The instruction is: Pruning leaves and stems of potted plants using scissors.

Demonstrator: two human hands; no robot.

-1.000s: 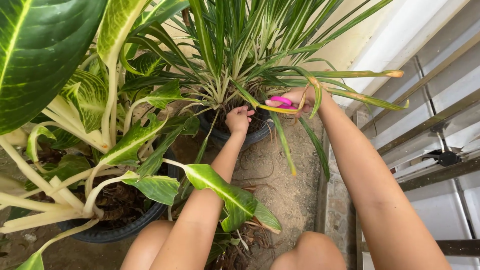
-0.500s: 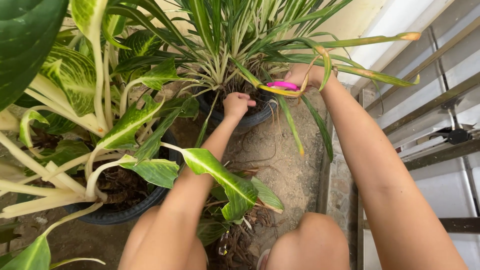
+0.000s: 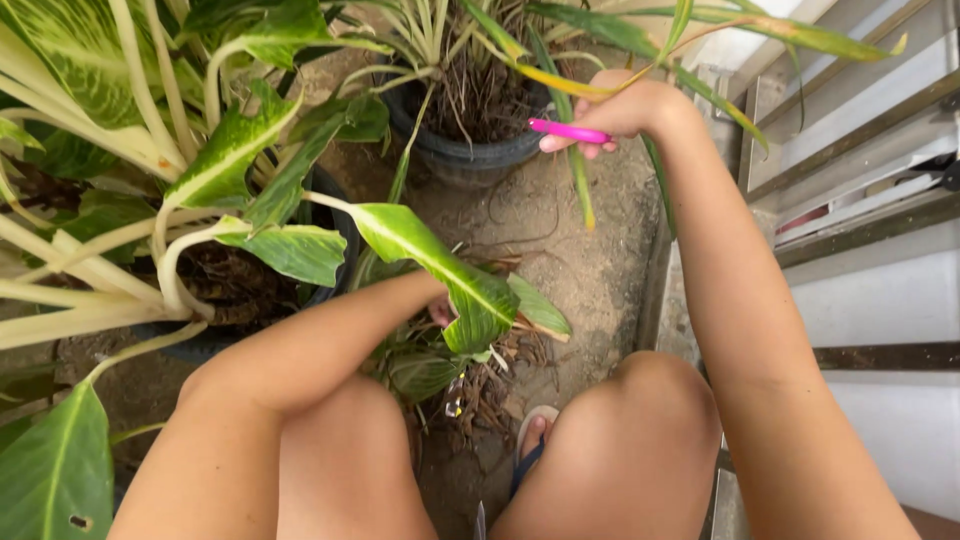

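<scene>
Left hand (image 3: 441,312): we see it mostly hidden behind a variegated green-and-cream leaf (image 3: 440,268).
Pink slim tool (image 3: 570,131): our right-hand grip (image 3: 610,112) covers its far end.

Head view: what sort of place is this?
Probably a small outdoor garden corner. Potted plants in a dark pot stand on bare soil, beside a metal railing. The right hand holds a pink tool.

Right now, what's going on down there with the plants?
A person squats on the dirt among potted plants. The right hand holds a pink tool out beside the black pot of the long-leaved plant. The left hand is down at a pile of dry trimmings between the knees, mostly hidden behind a broad variegated leaf, so its grip cannot be judged.
</scene>
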